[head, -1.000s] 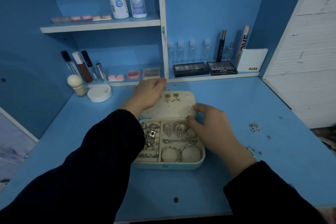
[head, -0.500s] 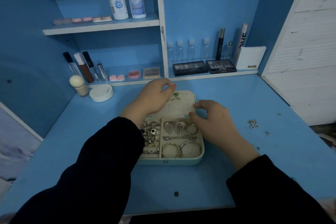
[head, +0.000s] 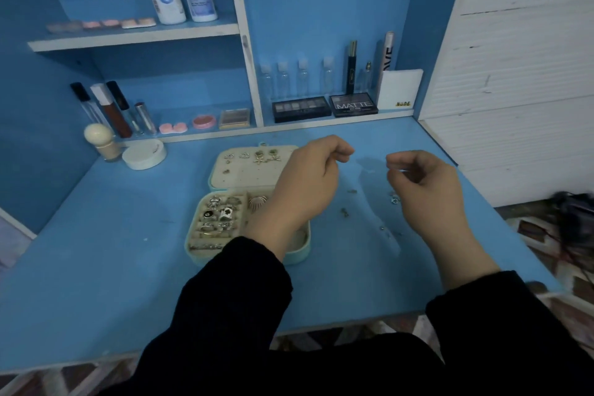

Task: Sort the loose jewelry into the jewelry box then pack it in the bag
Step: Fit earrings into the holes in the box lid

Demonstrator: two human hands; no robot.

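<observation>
Our left hand [head: 305, 183] and right hand [head: 424, 190] hover with fingertips curled together, maybe pinching something tiny; we cannot tell. The box [head: 303, 251] lies open at left, ready for loose jewelry [head: 394, 198] at right.

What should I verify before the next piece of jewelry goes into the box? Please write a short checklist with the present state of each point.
1. Mint-green hinged jewelry box open: ok, its cream lid panel lies flat behind the base.
2. Free holes on the lid panel: ok, many are bare.
3. All loose small metal pieces off the blue desk: not ok, several lie right of the box.
4. Left hand and right hand each pinch a piece: cannot tell; the fingertips are together, but nothing shows between them.
5. Bag ready: cannot tell, none in view.
</observation>
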